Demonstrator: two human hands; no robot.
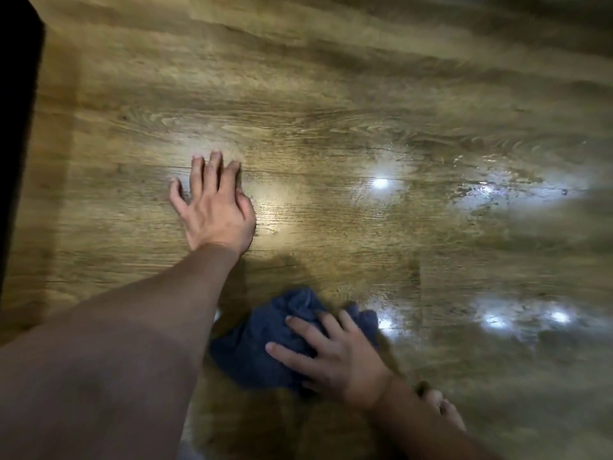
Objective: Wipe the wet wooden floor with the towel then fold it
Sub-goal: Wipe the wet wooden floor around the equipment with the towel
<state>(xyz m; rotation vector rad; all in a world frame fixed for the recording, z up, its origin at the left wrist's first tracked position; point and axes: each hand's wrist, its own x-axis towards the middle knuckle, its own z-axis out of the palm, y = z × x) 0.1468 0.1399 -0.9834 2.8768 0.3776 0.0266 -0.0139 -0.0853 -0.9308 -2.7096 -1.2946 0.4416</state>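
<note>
The left hand [212, 207] lies flat on the wooden floor [331, 127] left of centre, fingers spread and straight, its grip released and holding nothing; the right hand [335, 353] presses down on the towel [252, 346] at lower centre, fingers spread over the cloth, grip likewise released rather than curled round it; the towel is dark blue, bunched and crumpled, lying on the floor just below the left wrist; wet patches [491, 194] glint with reflected lights at the right of the frame; a dark edge [16, 127] runs down the far left.
</note>
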